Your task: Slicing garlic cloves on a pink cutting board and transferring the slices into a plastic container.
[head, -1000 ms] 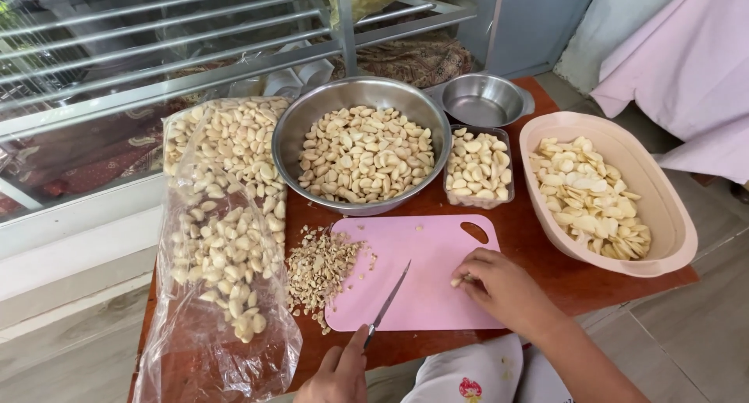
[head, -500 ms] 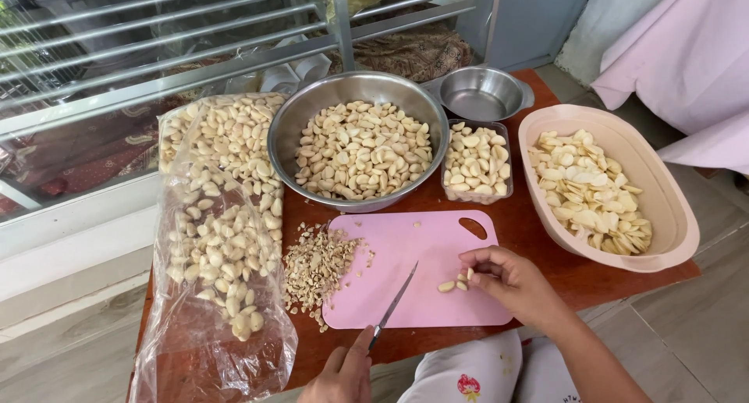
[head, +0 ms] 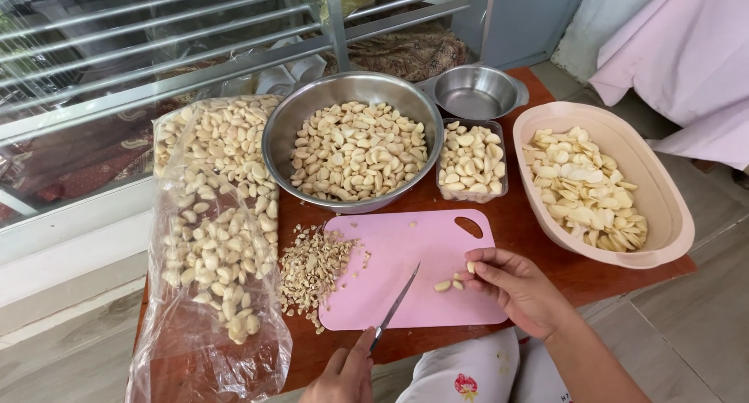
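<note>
A pink cutting board (head: 406,251) lies on the small red-brown table. My left hand (head: 343,372), at the bottom edge, grips a thin knife (head: 394,305) whose blade slants up over the board. My right hand (head: 519,286) rests on the board's right side, fingertips touching two or three peeled garlic cloves (head: 452,282). A heap of trimmed garlic ends (head: 312,266) sits at the board's left edge.
A clear plastic bag of peeled garlic (head: 214,223) lies at the left. Behind the board stand a steel bowl of cloves (head: 355,149), a small clear tub of cloves (head: 472,161) and an empty steel pan (head: 480,91). A beige oval dish of sliced garlic (head: 663,208) sits right.
My right hand has slid left along the board, bringing a few cloves nearer the knife. The knife blade has stayed slanted over the board.
</note>
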